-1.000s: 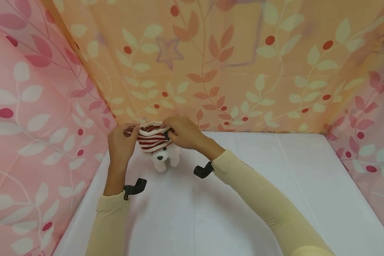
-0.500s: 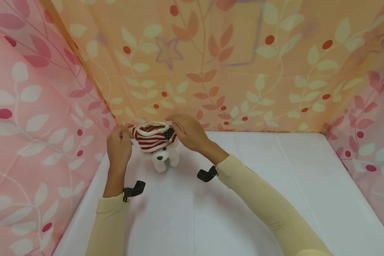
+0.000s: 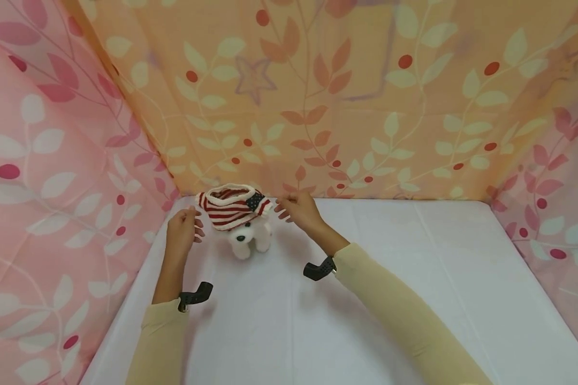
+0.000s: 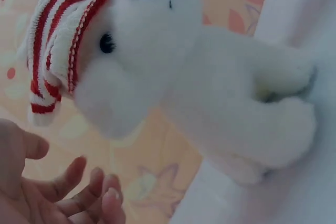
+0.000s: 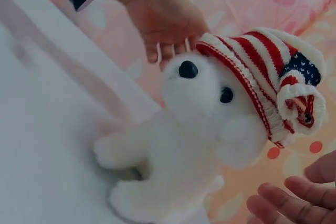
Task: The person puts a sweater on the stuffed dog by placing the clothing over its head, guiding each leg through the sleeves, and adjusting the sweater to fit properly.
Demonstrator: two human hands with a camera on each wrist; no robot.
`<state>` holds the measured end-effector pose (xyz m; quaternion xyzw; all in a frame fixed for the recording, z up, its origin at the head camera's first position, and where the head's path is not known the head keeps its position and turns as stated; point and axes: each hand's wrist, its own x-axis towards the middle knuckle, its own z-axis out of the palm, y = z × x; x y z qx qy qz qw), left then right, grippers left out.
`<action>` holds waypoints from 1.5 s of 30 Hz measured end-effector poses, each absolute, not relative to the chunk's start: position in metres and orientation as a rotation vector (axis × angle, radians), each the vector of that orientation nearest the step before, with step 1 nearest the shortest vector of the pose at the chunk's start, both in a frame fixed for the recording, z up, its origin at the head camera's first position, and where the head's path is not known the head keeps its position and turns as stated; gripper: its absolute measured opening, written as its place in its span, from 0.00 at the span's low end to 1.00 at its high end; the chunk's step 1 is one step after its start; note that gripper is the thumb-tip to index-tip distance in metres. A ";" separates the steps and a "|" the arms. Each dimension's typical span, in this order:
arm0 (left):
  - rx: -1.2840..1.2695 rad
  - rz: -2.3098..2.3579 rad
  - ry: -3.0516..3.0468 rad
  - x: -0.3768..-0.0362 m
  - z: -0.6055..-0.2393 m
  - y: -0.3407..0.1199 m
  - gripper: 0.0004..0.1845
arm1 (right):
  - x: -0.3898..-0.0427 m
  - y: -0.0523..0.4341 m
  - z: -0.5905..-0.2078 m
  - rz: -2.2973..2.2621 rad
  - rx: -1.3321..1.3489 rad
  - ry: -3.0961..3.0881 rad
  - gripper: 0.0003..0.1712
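A white plush dog (image 3: 250,240) stands on its legs near the table's back left. Over the top of its head sits a small knitted sweater (image 3: 231,214) with red and white stripes and a dark blue starred patch. The sweater's neck opening faces up and its short sleeves stick out to both sides. My left hand (image 3: 183,230) is beside the left sleeve, fingers loosely bent and holding nothing. On the other side, my right hand (image 3: 299,213) hovers by the right sleeve, its fingers relaxed and apart from the cloth, as the right wrist view also shows.
A white-covered table (image 3: 390,299) spreads out under the arms. Behind it hangs an orange leaf-patterned curtain (image 3: 347,107), with pink curtains (image 3: 67,214) along the sides. Each wrist wears a black camera mount (image 3: 319,269).
Both hands have let go of the sweater and drawn outward from it, the left down and the right to the right. The sweater's sleeves now stand free; the dog has stayed in place.
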<state>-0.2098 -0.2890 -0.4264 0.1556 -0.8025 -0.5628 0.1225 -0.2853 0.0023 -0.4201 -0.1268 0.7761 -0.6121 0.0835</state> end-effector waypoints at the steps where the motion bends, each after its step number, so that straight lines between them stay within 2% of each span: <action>1: 0.452 -1.739 -2.345 -0.209 -0.428 -0.290 0.28 | -0.284 0.002 -0.423 -1.822 -0.357 2.263 0.14; 8: 0.427 -2.256 -2.244 -0.208 -0.435 -0.291 0.23 | -0.275 0.000 -0.429 -1.837 -0.303 1.903 0.16; 18: 0.359 -2.347 -2.187 -0.206 -0.437 -0.284 0.13 | -0.271 -0.004 -0.430 -1.873 -0.327 1.820 0.16; 25: 0.362 -2.326 -2.208 -0.205 -0.435 -0.279 0.17 | -0.272 -0.015 -0.432 -1.917 -0.207 1.827 0.17; 32: 0.357 -2.302 -2.213 -0.202 -0.434 -0.277 0.16 | -0.269 -0.018 -0.430 -1.963 -0.021 1.727 0.17; 39: 0.410 -2.234 -2.259 -0.202 -0.432 -0.274 0.23 | -0.268 -0.023 -0.428 -2.008 0.138 1.577 0.20; 45: 0.427 -2.215 -2.258 -0.203 -0.431 -0.273 0.21 | -0.271 -0.024 -0.429 -2.047 0.237 1.407 0.17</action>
